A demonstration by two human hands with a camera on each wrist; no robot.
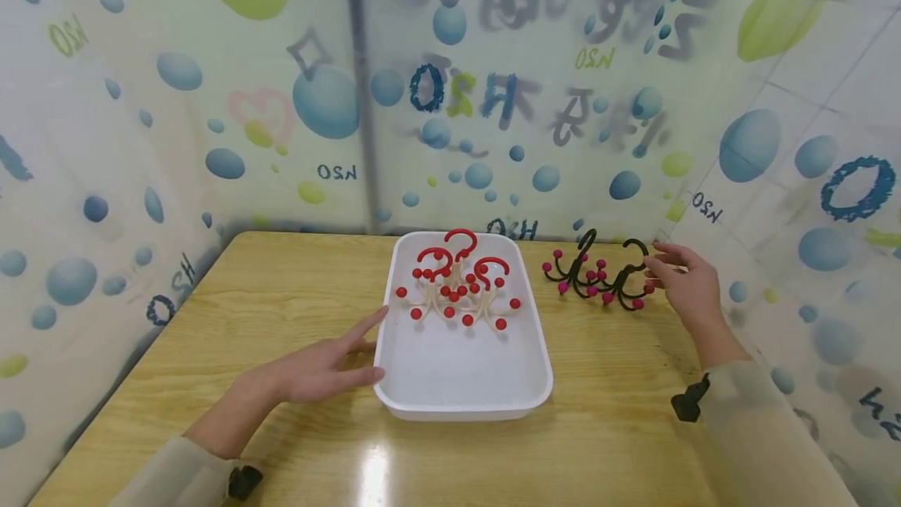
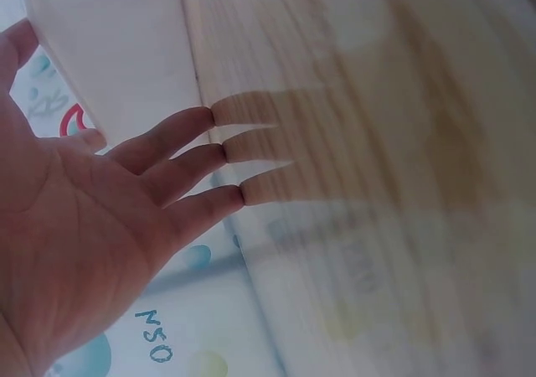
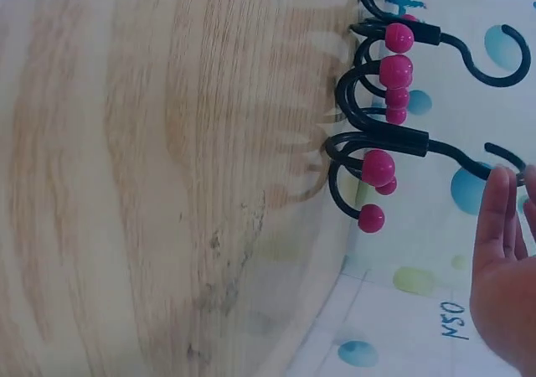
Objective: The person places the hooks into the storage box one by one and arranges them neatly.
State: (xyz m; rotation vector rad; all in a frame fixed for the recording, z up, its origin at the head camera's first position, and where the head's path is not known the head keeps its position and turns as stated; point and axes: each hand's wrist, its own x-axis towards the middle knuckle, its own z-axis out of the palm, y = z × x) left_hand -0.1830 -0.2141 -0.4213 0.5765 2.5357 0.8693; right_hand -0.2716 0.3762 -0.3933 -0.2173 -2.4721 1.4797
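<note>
A white plastic tray (image 1: 461, 370) holds three cream multi-arm hooks (image 1: 486, 303) with red hanging loops and red ball tips, grouped toward its far end. My left hand (image 1: 317, 370) spreads its fingers at the tray's left side, fingertips right at the rim. In the left wrist view, the left hand's fingers (image 2: 180, 138) are straight and apart. Right of the tray, two black multi-arm hooks (image 1: 577, 276) with pink balls stand side by side on the table. My right hand (image 1: 686, 284) reaches the nearer one's curved loop with extended fingers; in the right wrist view, the fingertips (image 3: 500, 184) overlap that loop.
The wooden table (image 1: 281, 280) runs back to a patterned curtain (image 1: 450, 170) with blue and green bubbles. Similar sheets hang at the left and right sides. Dark pieces sit on both sleeves near the wrists.
</note>
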